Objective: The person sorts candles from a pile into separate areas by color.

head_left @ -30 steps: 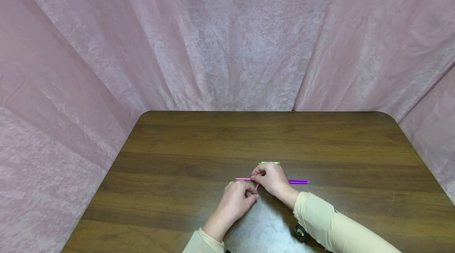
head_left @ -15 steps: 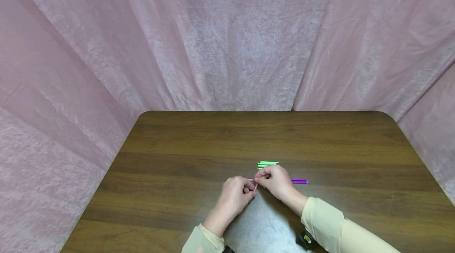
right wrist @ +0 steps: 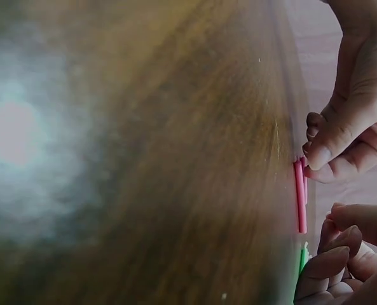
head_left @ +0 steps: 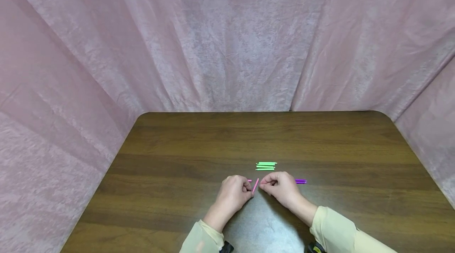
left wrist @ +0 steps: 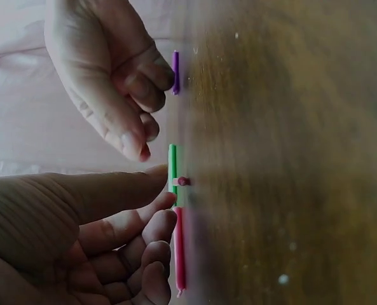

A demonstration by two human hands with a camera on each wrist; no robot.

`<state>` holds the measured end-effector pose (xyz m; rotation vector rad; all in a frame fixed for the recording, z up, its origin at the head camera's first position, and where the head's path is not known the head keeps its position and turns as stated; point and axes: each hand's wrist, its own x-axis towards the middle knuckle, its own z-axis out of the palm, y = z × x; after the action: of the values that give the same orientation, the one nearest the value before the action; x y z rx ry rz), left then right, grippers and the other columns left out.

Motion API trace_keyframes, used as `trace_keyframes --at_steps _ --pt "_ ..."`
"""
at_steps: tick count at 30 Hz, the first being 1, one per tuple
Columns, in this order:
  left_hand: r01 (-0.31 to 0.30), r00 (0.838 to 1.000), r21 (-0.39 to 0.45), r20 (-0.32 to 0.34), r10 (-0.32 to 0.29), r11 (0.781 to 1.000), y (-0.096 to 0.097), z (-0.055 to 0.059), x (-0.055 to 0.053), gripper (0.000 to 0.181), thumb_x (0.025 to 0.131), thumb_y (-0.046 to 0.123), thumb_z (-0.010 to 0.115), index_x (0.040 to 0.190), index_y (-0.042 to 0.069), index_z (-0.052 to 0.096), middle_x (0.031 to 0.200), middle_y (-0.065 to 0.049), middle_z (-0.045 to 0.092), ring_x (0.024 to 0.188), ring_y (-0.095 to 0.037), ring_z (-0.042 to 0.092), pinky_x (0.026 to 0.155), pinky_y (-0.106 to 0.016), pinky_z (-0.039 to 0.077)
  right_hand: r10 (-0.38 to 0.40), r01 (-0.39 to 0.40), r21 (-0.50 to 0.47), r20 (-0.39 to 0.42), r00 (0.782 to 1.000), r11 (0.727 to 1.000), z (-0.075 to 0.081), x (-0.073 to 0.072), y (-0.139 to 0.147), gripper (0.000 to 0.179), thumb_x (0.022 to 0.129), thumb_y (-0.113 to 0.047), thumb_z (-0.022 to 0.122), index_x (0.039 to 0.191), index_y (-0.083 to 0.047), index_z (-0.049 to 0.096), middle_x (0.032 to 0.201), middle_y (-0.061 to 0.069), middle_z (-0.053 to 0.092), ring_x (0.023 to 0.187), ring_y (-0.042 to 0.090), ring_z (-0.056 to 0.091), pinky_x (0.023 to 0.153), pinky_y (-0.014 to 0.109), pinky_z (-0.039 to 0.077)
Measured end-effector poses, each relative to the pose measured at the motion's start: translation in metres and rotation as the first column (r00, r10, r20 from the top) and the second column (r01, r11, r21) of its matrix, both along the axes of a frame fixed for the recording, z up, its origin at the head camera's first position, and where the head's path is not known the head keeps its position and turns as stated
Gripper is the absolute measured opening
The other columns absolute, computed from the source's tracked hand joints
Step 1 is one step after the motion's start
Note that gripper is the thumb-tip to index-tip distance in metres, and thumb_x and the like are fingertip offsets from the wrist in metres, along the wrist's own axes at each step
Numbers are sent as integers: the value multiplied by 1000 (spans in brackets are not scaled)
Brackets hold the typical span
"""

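My left hand (head_left: 232, 193) pinches the near end of a thin pink candle (head_left: 255, 185) lying slanted on the table. A second pink candle (head_left: 249, 180) pokes out behind those fingers; its wick end shows in the left wrist view, where the candle (left wrist: 180, 251) lies past my fingertips. Just right of the slanted candle is my right hand (head_left: 282, 189), fingers loosely bent, thumb and forefinger close together. I see nothing held in it. Several green candles (head_left: 266, 166) lie in a row beyond both hands. Purple candles (head_left: 301, 181) show past the right hand, partly hidden by it.
The brown wooden table (head_left: 185, 138) has rounded far corners. Pink curtains (head_left: 227, 39) hang behind it and along both sides. A bright glare patch (head_left: 268, 225) lies on the tabletop between the forearms.
My right hand has come off the slanted pink candle and moved right and nearer to me, uncovering the green candles. My left hand has shifted slightly and stays at the candle's near end.
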<state>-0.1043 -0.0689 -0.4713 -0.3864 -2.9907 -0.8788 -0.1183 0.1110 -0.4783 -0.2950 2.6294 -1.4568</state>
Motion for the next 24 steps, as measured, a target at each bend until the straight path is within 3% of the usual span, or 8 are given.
trace_keyframes --at_steps 15,24 --pt "11 999 -61 40 -9 998 4 -1 -2 22 66 18 87 62 20 65 68 9 63 65 -11 58 60 -27 45 -6 9 -46 68 998 999 2 12 12 4 79 -7 76 80 -7 73 66 -3 64 54 5 53 53 22 44" --pt "19 1000 -90 27 -17 996 6 -1 -4 26 67 18 86 57 20 62 60 11 56 61 -13 55 57 -28 43 2 1 -59 43 999 998 0 17 18 5 78 -7 77 81 -5 73 71 -2 67 59 3 53 56 21 45"
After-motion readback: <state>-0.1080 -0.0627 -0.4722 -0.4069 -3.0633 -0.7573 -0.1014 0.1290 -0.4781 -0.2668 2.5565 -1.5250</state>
